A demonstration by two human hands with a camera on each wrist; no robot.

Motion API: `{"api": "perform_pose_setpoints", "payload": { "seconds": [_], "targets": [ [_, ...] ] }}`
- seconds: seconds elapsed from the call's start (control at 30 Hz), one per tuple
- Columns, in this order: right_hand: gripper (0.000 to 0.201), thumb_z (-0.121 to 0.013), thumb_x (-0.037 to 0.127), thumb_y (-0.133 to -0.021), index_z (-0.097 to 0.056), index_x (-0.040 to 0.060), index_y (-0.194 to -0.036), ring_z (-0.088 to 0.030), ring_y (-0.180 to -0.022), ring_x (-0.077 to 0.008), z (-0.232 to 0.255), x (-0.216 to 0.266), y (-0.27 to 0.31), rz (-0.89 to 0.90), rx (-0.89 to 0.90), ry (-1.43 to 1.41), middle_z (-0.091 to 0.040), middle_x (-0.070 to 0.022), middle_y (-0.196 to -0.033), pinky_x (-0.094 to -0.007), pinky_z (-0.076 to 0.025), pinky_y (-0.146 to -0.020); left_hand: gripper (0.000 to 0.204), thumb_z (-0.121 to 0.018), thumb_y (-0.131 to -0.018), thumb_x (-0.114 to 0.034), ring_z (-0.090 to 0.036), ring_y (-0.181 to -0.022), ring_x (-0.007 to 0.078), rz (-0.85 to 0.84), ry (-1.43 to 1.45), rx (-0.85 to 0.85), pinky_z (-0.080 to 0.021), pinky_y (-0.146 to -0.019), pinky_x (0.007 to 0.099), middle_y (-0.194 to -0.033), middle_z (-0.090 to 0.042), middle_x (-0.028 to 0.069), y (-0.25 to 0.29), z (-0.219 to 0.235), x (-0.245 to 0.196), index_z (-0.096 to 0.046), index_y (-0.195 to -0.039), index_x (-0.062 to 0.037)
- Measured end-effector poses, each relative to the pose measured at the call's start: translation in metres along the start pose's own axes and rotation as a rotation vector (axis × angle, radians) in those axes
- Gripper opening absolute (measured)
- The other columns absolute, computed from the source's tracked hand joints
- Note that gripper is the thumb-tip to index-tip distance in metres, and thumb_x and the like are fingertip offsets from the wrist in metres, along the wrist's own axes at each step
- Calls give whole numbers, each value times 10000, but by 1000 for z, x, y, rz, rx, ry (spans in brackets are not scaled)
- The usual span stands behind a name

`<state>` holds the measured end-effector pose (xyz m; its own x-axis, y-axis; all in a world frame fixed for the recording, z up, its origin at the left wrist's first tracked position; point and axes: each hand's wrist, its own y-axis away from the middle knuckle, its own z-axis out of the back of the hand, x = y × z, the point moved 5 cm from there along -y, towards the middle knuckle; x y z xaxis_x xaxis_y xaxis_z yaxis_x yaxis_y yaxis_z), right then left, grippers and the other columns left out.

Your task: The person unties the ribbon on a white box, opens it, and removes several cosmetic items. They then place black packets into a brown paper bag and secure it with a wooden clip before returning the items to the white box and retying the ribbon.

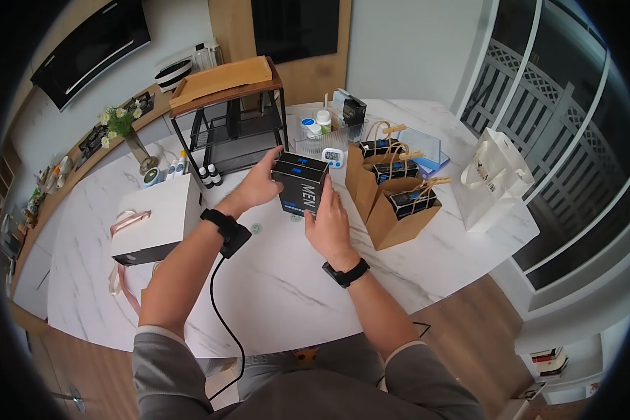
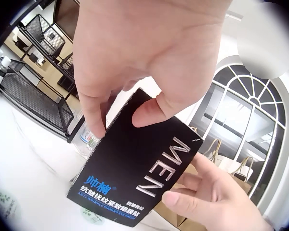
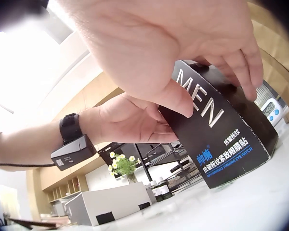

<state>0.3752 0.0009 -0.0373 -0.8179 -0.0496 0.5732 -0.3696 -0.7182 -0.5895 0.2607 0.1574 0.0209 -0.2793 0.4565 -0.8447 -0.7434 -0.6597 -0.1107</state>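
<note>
Both hands hold a black eye patch box (image 1: 292, 190) upright over the marble-patterned table (image 1: 273, 294). Large silver letters reading MEN and smaller blue and white print cover its front, plain to read in the left wrist view. My left hand (image 1: 253, 189) grips the box's upper left, its thumb on the front face and fingers round the far edge. On the right side, my right hand (image 1: 329, 227) holds it with the thumb on the front and the fingers along the side. In the right wrist view, the box's lower edge is close over the tabletop.
Several brown paper bags (image 1: 399, 227) with black boxes inside stand to the right, beside a white gift bag (image 1: 493, 178). A white timer (image 1: 332, 157) and a clear bin (image 1: 329, 140) lie beyond. At left are a white box (image 1: 154, 217) and a black mesh rack (image 1: 238, 129).
</note>
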Motion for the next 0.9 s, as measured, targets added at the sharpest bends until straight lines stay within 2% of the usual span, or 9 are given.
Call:
{"api": "perform_pose_setpoints", "payload": {
  "seconds": [0.1,0.3,0.33,0.5,0.57,0.63,0.7,0.77,0.9],
  "targets": [
    [977,-777,56,-821,-209,-80,-1604,-623,-1190,-489,-1,1,1,6,-39,-41,-545,-326,-1394,-516,-530,-982,939,-658,-784,42,-649,-1273,378,-158,-158,-70,-498,-1068,387,-1370,-640,308,-2,-6,10,-281,-1642,-19],
    [923,-791,105,-824,-287,-83,-1574,-693,-993,-486,6,15,5,45,2,-121,-649,-318,-1190,-515,-576,-857,930,-683,-778,-11,-630,-1270,443,-114,-228,-28,-499,-1095,416,-1361,-627,324,37,-5,-19,-312,-1630,-34],
    [922,-798,132,-835,-286,-85,-1571,-705,-922,-482,4,21,6,90,-3,-137,-667,-311,-1129,-513,-585,-793,946,-748,-774,-12,-629,-1313,360,-90,-278,-21,-500,-1094,383,-1420,-627,242,42,0,-15,-351,-1632,-44],
    [746,-753,242,-927,-421,-66,-1520,-728,-848,-432,8,43,19,183,87,-291,-734,-239,-1010,-496,-584,-766,999,-889,-768,-150,-620,-1318,315,-126,-337,-4,-555,-1020,389,-1460,-603,228,85,29,-9,-386,-1628,-77],
    [663,-673,176,-981,-405,-39,-1549,-728,-810,-416,6,46,22,138,139,-517,-743,-210,-931,-470,-576,-749,1026,-930,-753,-256,-633,-1254,378,-130,-220,8,-545,-1024,440,-1372,-603,272,104,35,-18,-411,-1619,-73],
    [608,-603,112,-1010,-394,-16,-1567,-730,-786,-397,3,41,19,152,109,-558,-739,-195,-886,-439,-566,-735,1038,-945,-764,-327,-625,-1247,373,-101,-251,5,-537,-1027,434,-1371,-580,263,116,32,-24,-416,-1613,-49],
    [601,-591,62,-1005,-392,-16,-1567,-732,-770,-384,-1,32,14,-64,140,-612,-731,-196,-861,-419,-558,-727,1051,-930,-798,-400,-605,-1262,293,-146,-305,-10,-583,-891,370,-1439,-563,162,118,27,-21,-381,-1646,-112],
    [642,-617,28,-980,-379,-1,-1576,-729,-752,-370,-7,27,13,-97,192,-576,-729,-190,-821,-404,-549,-716,1038,-913,-810,-464,-611,-1222,293,-168,-311,-26,-579,-884,373,-1388,-573,164,117,20,-21,-398,-1637,-110],
    [467,-727,54,-916,-569,3,-1353,-700,-651,-317,-15,6,11,-111,149,-529,-715,-144,-751,-395,-531,-634,1086,-943,-759,-485,-600,-1250,345,-166,-416,-153,-565,-969,419,-1460,-484,207,117,11,-19,-413,-1618,-86]
  ]
}}
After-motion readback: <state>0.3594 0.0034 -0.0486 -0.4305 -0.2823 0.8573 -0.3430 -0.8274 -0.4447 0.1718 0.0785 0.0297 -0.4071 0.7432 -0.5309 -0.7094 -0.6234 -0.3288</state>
